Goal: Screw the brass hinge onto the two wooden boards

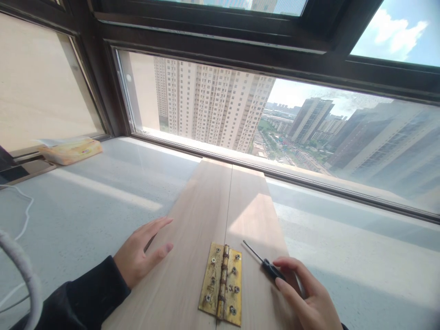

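Observation:
Two pale wooden boards (202, 206) lie side by side with a narrow seam between them. Across the seam sits a worn brass hinge (222, 285) with several screws in its leaves. A screwdriver (263, 261) with a black handle and thin metal shaft is over the right board, its tip pointing up and left. My right hand (307, 293) has thumb and fingertips at the handle. My left hand (144, 252) is at the left edge of the boards, thumb and fingers apart, holding nothing.
A yellowish soft packet (72, 150) lies at the far left by the window frame (113, 91). White cables (27, 215) and a thick grey curved tube (27, 279) are at the left edge. The boards rest on a pale sill (330, 238).

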Motion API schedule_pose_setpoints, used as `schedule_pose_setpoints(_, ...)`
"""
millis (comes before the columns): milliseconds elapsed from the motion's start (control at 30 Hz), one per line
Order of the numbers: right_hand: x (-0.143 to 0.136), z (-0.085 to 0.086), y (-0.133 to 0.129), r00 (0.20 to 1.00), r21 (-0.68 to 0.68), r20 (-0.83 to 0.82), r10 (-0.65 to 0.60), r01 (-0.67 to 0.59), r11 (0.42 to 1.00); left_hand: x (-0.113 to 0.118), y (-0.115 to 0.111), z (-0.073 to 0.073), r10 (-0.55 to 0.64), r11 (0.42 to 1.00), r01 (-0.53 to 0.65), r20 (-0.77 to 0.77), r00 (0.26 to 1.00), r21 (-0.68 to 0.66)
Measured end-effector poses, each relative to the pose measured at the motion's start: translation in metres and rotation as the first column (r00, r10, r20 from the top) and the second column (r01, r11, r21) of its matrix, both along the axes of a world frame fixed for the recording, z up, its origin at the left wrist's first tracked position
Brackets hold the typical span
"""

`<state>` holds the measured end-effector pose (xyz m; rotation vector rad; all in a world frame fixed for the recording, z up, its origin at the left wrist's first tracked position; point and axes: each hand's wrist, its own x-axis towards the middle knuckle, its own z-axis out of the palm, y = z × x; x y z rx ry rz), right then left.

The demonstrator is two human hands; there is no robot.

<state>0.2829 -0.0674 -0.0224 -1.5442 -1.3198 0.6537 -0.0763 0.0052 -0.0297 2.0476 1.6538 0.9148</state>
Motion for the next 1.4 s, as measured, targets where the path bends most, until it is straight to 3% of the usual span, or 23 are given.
schedule_pose_setpoints(233, 0.005, 0.000, 0.001, 0.996, 0.011, 0.087, 0.012, -0.013, 1.000, -0.001, 0.000, 0.000, -0.010, 1.000, 0.010, -0.001, 1.000, -0.019)
schedule_pose_setpoints(467, 0.024, -0.003, 0.005, 0.956, -0.024, 0.261, 0.135, -0.133, 0.991, 0.000, 0.000, 0.001, -0.011, 1.000, 0.011, 0.004, 1.000, -0.001)
schedule_pose_setpoints(767, 0.008, -0.001, 0.002, 0.992, 0.000, 0.126, 0.030, -0.030, 1.000, 0.000, 0.001, -0.002, -0.019, 1.000, 0.019, -0.004, 1.000, 0.017)
schedule_pose_setpoints(967, 0.021, -0.003, 0.005, 0.958, -0.024, 0.265, 0.105, -0.103, 0.994, -0.001, 0.002, -0.005, -0.008, 0.998, 0.008, -0.011, 1.000, 0.064)
schedule_pose_setpoints(1167, 0.027, -0.005, 0.006, 0.948, -0.042, 0.283, 0.144, -0.137, 0.990, -0.001, 0.002, -0.007, -0.009, 0.998, 0.009, -0.013, 1.000, 0.061)
schedule_pose_setpoints(1400, 0.005, 0.000, 0.002, 0.993, 0.012, 0.121, -0.013, 0.011, 1.000, -0.001, 0.002, -0.007, -0.019, 0.998, 0.020, -0.021, 1.000, 0.051)
